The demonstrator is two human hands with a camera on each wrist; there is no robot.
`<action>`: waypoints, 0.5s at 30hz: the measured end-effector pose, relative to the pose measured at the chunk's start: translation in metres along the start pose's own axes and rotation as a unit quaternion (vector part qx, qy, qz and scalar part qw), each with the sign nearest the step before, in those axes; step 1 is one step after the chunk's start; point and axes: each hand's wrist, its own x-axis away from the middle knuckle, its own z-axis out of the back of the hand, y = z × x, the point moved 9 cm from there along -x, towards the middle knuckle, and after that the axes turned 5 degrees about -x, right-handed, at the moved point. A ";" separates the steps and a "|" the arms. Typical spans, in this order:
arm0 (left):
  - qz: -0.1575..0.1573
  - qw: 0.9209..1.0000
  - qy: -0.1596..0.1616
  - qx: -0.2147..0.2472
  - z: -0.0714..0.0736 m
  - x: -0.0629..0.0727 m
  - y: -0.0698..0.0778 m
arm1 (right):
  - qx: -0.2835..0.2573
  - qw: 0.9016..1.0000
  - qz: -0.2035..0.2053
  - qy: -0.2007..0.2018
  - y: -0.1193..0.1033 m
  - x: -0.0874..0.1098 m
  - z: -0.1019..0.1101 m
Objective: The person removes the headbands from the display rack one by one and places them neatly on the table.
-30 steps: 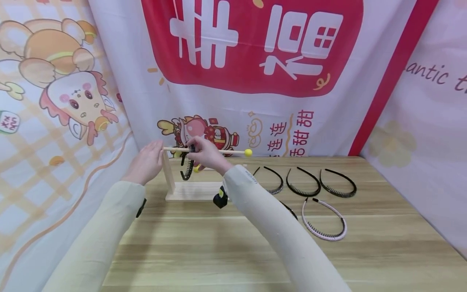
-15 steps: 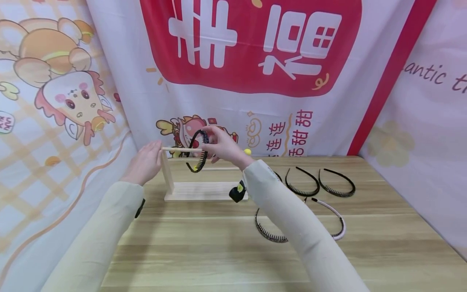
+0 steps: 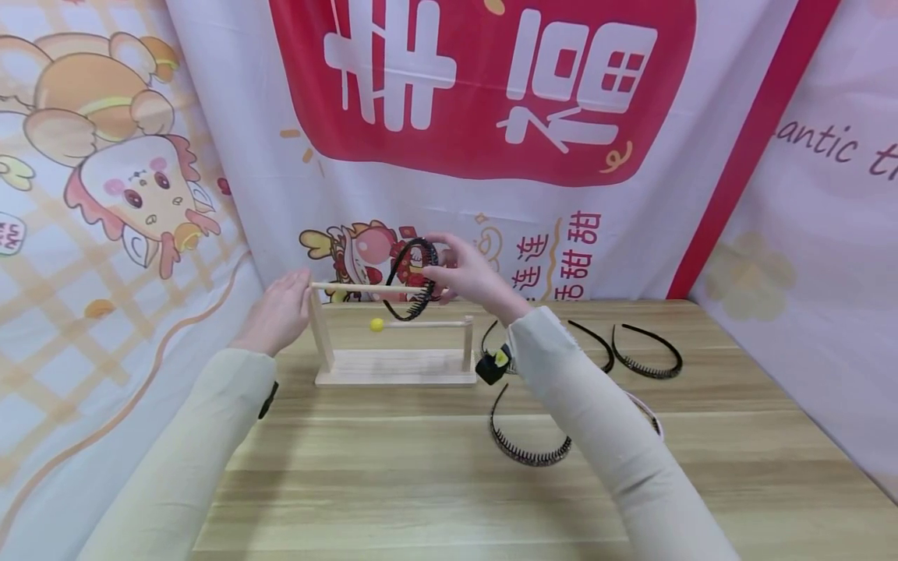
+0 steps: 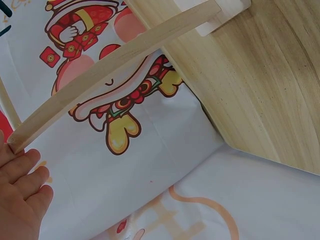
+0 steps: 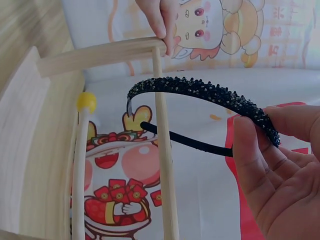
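Note:
My right hand [image 3: 470, 273] pinches a black headband [image 5: 200, 91] between thumb and fingers. Dark beads cover the headband's outer side, and small teeth line its inside in the head view. It loops around the upper rod [image 3: 358, 287] of a wooden stand, one arm in front of the rod and the other behind in the right wrist view. My left hand [image 3: 277, 312] rests against the top of the stand's left post [image 3: 320, 327], fingers nearly straight. The rod's right end is hidden behind the right hand in the head view.
The stand's base [image 3: 393, 370] sits on the wooden table [image 3: 393, 483]. A lower rod ends in a yellow ball [image 3: 376, 324]. To the right lie several headbands, including a black one [image 3: 532, 458], another black one [image 3: 652, 374] and a pink one [image 3: 654, 417], partly behind the right sleeve.
The right hand has carried the black headband rightward along the upper rod, from near the left post toward its right end. The left hand has stayed at the post.

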 end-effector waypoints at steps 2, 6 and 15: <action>-0.001 1.000 0.000 -0.001 0.000 0.000 0.000 | -0.002 1.000 0.003 0.003 -0.001 0.003 0.006; 0.000 1.000 -0.002 -0.005 0.001 0.000 0.000 | -0.004 1.000 0.002 0.011 -0.001 0.010 0.017; 0.003 1.000 -0.008 -0.003 0.002 0.003 0.002 | -0.004 1.000 -0.006 0.029 0.005 0.023 0.041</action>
